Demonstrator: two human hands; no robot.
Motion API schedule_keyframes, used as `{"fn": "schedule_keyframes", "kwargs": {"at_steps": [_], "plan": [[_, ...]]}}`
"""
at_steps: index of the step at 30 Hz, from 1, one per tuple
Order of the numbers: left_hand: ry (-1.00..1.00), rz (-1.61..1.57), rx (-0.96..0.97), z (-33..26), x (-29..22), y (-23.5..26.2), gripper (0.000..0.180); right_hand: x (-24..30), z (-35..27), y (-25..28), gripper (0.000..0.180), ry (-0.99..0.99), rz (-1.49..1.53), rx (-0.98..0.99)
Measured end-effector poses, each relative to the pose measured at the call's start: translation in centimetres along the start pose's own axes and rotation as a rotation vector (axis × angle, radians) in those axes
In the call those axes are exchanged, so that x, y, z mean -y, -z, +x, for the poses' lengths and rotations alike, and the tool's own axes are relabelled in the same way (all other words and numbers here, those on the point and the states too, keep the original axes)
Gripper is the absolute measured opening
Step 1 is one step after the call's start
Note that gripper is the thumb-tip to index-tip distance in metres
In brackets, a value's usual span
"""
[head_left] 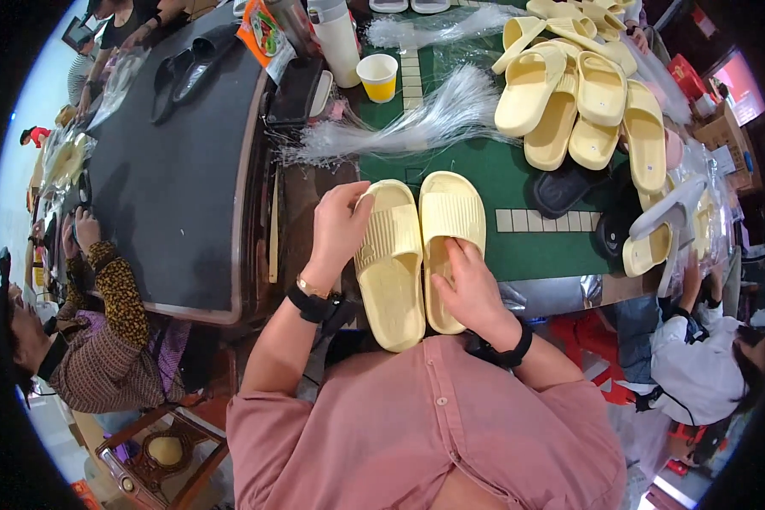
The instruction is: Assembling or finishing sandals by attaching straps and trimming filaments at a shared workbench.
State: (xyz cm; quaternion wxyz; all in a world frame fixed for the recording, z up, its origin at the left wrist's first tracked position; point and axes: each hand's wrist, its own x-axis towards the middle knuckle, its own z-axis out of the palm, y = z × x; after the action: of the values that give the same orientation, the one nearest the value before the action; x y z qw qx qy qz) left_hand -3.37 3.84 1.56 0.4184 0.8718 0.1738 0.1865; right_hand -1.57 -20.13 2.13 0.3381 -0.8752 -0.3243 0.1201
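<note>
Two black slippers (197, 72) lie at upper left of the frame; left of centre, a person's left hand (342, 225) bends its fingers at the edge of one pale yellow slipper (391, 297), its grip impossible to tell. Side by side at centre is a second yellow slipper (452, 217), both open-toed with broad ribbed straps. The right hand (472, 285) tucks its fingers inside, clamped or not unclear. Upper right, overlapping yellow slippers (599, 89) defy counting.
</note>
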Motion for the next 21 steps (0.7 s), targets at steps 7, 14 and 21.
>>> {"fn": "schedule_keyframes", "kwargs": {"at_steps": [7,14,21], "plan": [[-0.192,0.169,0.221,4.0,-4.2,-2.4,0.02,0.8,0.2,-0.2,0.057,-0.001,-0.059,-0.022],[-0.099,0.493,0.404,6.7,-4.8,-5.8,0.033,0.9,0.3,-0.3,0.058,-0.026,-0.062,-0.002],[-0.093,0.515,0.393,6.8,-3.2,-6.5,0.021,0.9,0.2,0.0,0.06,-0.063,-0.043,0.038]]}}
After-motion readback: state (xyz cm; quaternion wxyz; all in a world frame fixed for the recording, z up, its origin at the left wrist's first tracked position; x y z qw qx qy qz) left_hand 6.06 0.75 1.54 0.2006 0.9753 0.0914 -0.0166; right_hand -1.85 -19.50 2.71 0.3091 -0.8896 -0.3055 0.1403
